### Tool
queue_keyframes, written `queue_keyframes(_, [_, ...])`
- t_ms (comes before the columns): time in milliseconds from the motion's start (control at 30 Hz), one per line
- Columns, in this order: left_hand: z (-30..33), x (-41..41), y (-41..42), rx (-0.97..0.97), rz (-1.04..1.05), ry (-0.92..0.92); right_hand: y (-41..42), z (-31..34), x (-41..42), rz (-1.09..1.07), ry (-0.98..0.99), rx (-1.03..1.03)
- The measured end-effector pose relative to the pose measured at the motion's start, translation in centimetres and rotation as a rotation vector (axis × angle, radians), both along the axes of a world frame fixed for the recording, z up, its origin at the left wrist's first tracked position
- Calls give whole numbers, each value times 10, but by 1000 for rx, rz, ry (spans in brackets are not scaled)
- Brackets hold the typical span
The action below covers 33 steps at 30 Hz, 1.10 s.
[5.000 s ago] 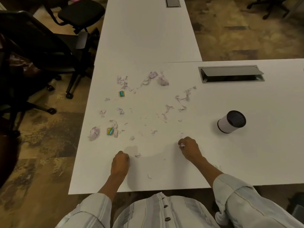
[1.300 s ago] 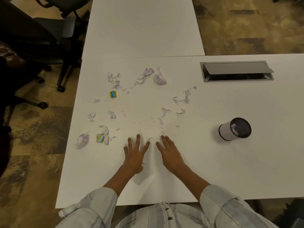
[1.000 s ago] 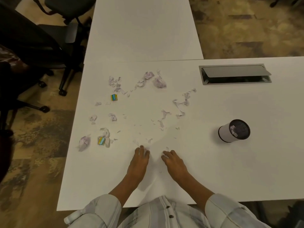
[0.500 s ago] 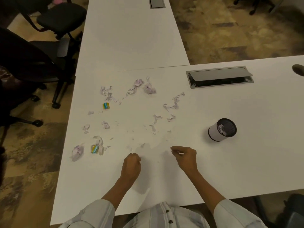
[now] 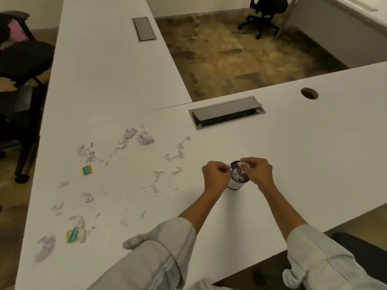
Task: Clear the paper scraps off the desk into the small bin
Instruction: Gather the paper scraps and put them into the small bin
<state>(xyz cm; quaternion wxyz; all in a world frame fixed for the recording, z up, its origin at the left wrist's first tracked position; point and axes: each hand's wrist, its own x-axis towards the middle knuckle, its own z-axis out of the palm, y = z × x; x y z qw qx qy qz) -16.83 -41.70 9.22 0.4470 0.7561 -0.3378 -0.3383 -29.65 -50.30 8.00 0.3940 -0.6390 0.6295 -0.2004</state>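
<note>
The small white bin (image 5: 236, 185) with a dark inside stands on the white desk (image 5: 314, 153), and pale scraps lie in it. Both of my hands hover over its mouth. My left hand (image 5: 215, 174) is at its left rim and my right hand (image 5: 258, 170) at its right rim, each with fingers pinched on small paper bits. Several paper scraps lie across the desk to the left: a crumpled ball (image 5: 145, 139), torn strips (image 5: 174, 156), a wad (image 5: 45, 243) near the left edge. Two bright wrappers (image 5: 87, 170) (image 5: 72, 235) lie among them.
A grey cable hatch (image 5: 227, 115) is set in the desk behind the bin, and a round cable hole (image 5: 309, 93) lies further right. A second desk runs away at the back. Black office chairs (image 5: 23, 59) stand to the left, another (image 5: 263, 9) across the room.
Both hands closed on scraps near the desk's front, lifted and moved right to the bin. My view has swung up and to the right.
</note>
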Motion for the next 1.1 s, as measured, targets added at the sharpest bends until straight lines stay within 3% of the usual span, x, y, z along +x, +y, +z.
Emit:
queue_keyframes(233, [-11, -14, -48, 131, -275, -31, -28, 9, -11, 177, 110, 203])
queue_keyframes(467, [-13, 16, -40, 154, -251, 56, -41, 17, -2, 244, 238, 164])
queue_keyframes(667, [-24, 71, 4, 183, -168, -100, -40, 15, 49, 372, 145, 62])
queue_keyframes(767, [-36, 113, 38, 304, -124, -249, -35, 5, 90, 496, 148, 79])
queue_keyframes(867, [-49, 157, 75, 553, -189, -409, -36, -10, 131, 600, 230, 112])
queue_keyframes(1100, [-78, 224, 167, 969, -384, -524, -57, -47, 216, 757, 435, 131])
